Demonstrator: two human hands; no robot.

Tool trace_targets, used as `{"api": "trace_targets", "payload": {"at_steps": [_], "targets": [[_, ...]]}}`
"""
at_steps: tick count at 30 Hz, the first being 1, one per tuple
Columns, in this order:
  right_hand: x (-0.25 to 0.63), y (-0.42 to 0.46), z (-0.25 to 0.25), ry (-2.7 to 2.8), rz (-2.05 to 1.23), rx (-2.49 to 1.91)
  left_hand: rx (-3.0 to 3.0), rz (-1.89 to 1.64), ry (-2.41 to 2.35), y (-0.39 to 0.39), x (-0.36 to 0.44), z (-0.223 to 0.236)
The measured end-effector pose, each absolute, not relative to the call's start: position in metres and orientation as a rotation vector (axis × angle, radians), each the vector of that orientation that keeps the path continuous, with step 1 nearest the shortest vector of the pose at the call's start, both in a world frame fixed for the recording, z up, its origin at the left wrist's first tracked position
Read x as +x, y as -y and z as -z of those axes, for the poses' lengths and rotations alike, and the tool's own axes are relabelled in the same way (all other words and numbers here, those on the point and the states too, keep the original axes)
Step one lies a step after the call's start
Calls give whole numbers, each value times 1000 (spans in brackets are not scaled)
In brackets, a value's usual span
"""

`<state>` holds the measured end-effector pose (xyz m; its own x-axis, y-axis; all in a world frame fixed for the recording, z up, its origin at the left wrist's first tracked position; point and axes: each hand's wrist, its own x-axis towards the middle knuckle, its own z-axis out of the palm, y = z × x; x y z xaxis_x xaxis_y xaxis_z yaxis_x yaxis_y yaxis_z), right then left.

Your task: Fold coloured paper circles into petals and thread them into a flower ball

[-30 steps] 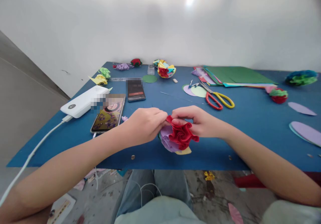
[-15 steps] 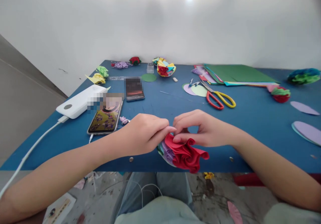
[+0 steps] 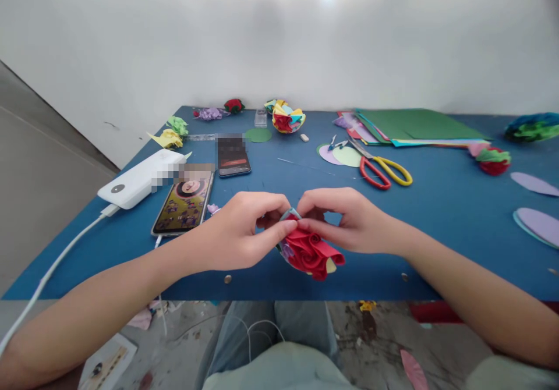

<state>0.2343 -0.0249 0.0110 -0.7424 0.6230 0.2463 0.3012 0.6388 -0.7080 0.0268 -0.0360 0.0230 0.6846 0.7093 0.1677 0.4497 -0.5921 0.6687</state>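
Between my two hands, above the near edge of the blue table [image 3: 271,282], is a folded paper flower [image 3: 312,253] with red swirled folds and some purple and pale yellow at its sides. My left hand [image 3: 248,227] pinches its upper edge between thumb and fingers. My right hand [image 3: 345,218] pinches the same edge from the other side, thumb tip close to the left thumb. A light blue bit of paper sticks up between the fingertips. The fingers behind the flower are partly hidden.
Scissors [image 3: 379,172], paper ovals [image 3: 347,156] and a green-topped paper stack [image 3: 423,123] lie beyond my right hand. Two phones [image 3: 186,204] and a white power bank [image 3: 142,177] with a cable are to the left. A multicoloured paper ball [image 3: 288,120] stands at the back.
The flower has tilted and risen slightly, its red part shifting left. My left thumb now shows on the front edge, and light blue paper has come into view between the fingertips.
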Motion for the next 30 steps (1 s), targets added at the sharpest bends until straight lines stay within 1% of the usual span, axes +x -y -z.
{"api": "trace_targets", "payload": {"at_steps": [6, 13, 16, 18, 23, 25, 28, 30], "targets": [[237, 22, -8, 2330, -872, -740, 2350, -643, -944, 33, 23, -21], [239, 16, -9, 2322, -1082, -715, 2503, -633, -846, 34, 21, -24], [240, 15, -8, 2328, -1112, -694, 2562, -648, -781, 34, 19, -25], [240, 15, -5, 2362, -1017, -659, 2623, -662, -749, 34, 18, -24], [236, 18, 5, 2392, -389, -472, 2928, -609, -782, 32, 18, -17], [234, 21, 5, 2315, -259, -407, 3007, -586, -800, 31, 19, -14], [233, 27, 0, 2251, -295, -441, 3019, -649, -791, 30, 20, -11], [232, 31, -3, 2267, -488, -532, 3011, -717, -779, 29, 20, -10]]}}
